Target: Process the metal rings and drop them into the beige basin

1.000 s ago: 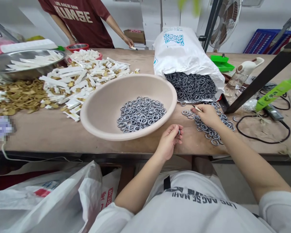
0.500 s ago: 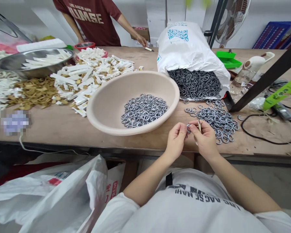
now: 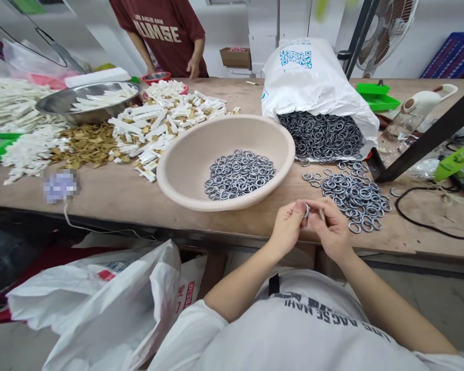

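We cannot read the pixelated patch [image 3: 61, 186] left of the beige basin [image 3: 189, 154]. Left-hand fingers [image 3: 296, 219] hide most of a small metal ring [image 3: 307, 210] nearby, a pale sliver [image 3: 322, 214] in the right hand [image 3: 330, 232] is too thin to identify, and the top edge cuts off a co-worker [image 3: 162, 31] beyond the basin.

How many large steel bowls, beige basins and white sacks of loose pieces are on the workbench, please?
Large steel bowl: 1
Beige basin: 1
White sack: 1
Total: 3
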`<state>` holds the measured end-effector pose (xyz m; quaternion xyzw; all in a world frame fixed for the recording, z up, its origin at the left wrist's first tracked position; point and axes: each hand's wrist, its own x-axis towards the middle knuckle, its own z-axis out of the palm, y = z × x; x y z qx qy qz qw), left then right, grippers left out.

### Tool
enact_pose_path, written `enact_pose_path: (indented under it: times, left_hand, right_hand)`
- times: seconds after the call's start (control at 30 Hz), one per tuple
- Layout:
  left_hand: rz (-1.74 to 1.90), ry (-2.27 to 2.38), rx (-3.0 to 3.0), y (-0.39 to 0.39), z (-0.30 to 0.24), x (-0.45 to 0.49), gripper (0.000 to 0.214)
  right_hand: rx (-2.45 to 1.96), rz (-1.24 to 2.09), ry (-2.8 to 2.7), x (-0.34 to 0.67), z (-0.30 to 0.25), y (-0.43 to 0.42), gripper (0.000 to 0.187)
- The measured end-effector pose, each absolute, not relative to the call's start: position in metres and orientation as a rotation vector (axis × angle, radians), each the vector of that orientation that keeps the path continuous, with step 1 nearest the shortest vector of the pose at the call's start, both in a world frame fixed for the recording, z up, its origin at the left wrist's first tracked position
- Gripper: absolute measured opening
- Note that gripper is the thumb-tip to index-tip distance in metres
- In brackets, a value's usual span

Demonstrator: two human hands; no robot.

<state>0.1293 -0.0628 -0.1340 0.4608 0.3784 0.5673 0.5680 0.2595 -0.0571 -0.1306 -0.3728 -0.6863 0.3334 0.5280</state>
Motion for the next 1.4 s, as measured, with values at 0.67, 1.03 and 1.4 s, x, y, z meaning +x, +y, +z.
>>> enact_pose_path:
  times: [0.67,1.03,1.4]
  left_hand:
    - [1.300,0.859,0.527,-0.066,-0.117,0.142,0.059]
    - [1.113,0.691,0.720,-0.087,-0.127,0.140,0.065]
    - [1.182,0.857,0.655,-0.075,-0.137,0.106,0.047]
  right_hand:
    - [-1.077,0.254,-2.147,0.275,-0.117,-0.063,0.034]
    - [-1.344,0.424,-1.795,0.298,-0.128,-0.012,0.043]
    - [-1.397,0.312,-2.044,0.264,-0.122,0.105,0.041]
